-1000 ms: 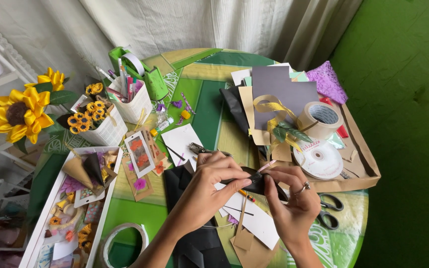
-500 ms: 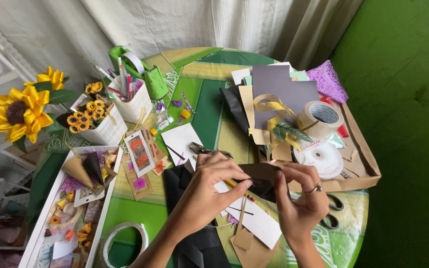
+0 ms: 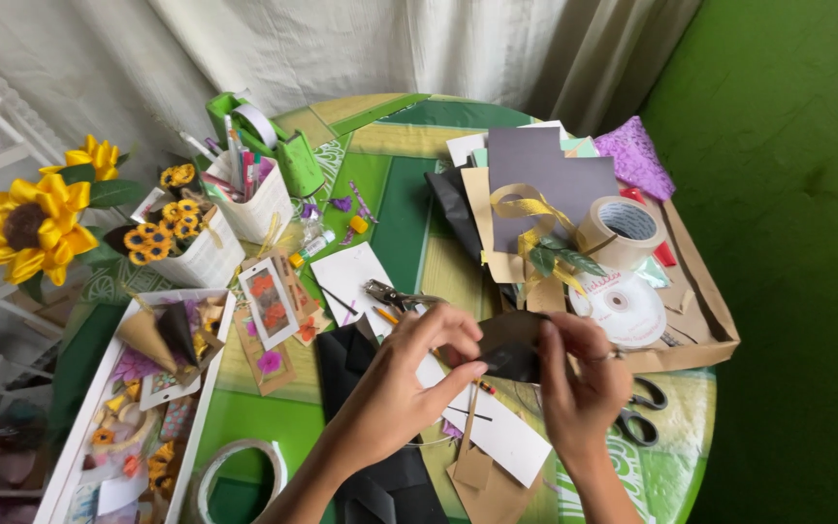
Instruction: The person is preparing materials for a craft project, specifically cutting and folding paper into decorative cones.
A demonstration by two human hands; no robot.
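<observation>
Above cluttered table [image 3: 390, 194], both hands' fingers [image 3: 463, 374] pinching black paper [image 3: 508, 349].

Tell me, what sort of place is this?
Probably a home craft corner. A round green table is crowded with a roll of tan packing tape, yellow paper sunflowers and black-handled scissors, while both hands work a small piece of black paper.

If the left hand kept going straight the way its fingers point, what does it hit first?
The left hand points right, so it would likely first meet the small black paper piece that both hands pinch, then the right hand. Depth is uncertain.
</observation>
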